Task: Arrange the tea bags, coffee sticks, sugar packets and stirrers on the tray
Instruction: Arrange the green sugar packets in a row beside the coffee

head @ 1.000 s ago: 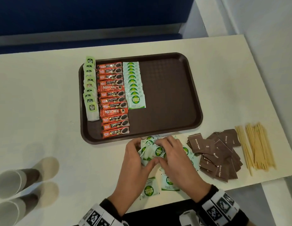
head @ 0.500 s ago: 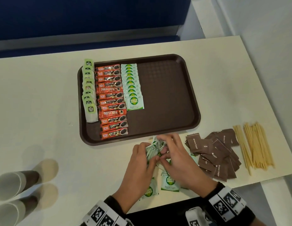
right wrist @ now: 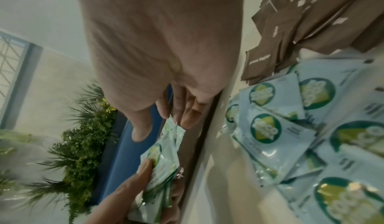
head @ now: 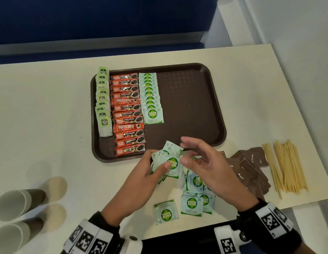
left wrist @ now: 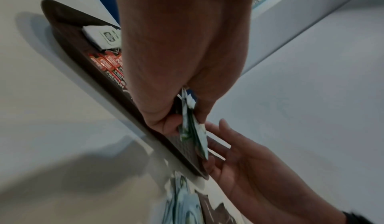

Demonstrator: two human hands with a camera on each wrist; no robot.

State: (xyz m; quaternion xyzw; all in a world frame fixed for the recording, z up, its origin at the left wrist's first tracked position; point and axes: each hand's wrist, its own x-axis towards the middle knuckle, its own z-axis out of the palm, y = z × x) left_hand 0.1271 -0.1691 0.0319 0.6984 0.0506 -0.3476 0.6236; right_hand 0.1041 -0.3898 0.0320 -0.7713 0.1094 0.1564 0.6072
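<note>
A person's left hand (head: 150,173) pinches a fanned stack of green sugar packets (head: 167,160) just above the tray's (head: 192,107) near rim, thumb clamped on top. The right hand (head: 201,162) hovers beside it, fingers spread, empty. Next, likely, extending the tray's unfinished sugar row (head: 150,96).

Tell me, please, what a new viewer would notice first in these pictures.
Most striking is the brown tray, with neat columns of tea bags, coffee sticks and green sugar packets on its left half. Just in front, the left hand holds a stack of green packets, the right hand open beside it.
</note>
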